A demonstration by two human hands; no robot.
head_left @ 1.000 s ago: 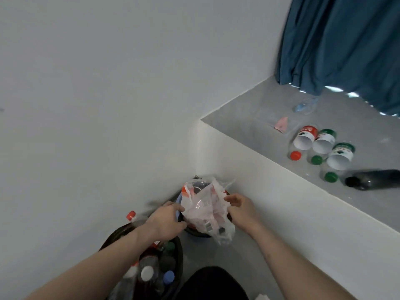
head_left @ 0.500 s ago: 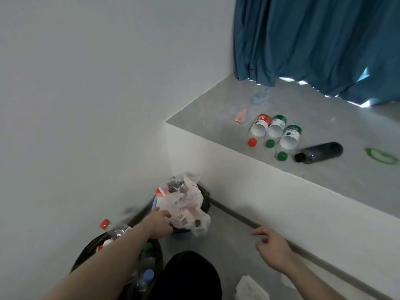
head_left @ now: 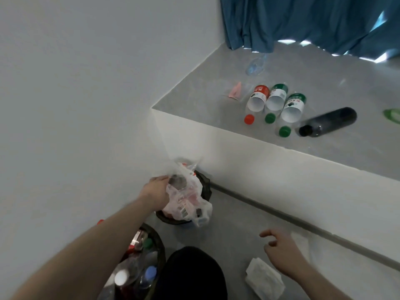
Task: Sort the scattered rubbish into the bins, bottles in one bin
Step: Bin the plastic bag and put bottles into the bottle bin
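Observation:
My left hand (head_left: 154,191) grips a crumpled clear plastic bag (head_left: 186,198) that lies heaped on top of a dark bin (head_left: 205,184) in the wall corner. A second dark bin (head_left: 159,241) near my left forearm holds several plastic bottles (head_left: 138,271). My right hand (head_left: 281,250) hovers over the floor with loose fingers and nothing in it, just above a white crumpled tissue (head_left: 264,280). On the raised grey ledge (head_left: 194,87) lie three labelled clear bottles (head_left: 275,99) with red and green caps, a dark bottle (head_left: 329,121), a clear bottle (head_left: 256,64) and a pink wrapper (head_left: 234,90).
A blue curtain (head_left: 303,20) hangs behind the ledge. A green ring (head_left: 392,114) lies at the ledge's right edge. White walls close off the left side. My dark-clad knee (head_left: 190,273) sits between the bins and the tissue.
My right hand has let go of the plastic bag and dropped to the floor beside the tissue. My left hand stays on the bag. The view has swung left.

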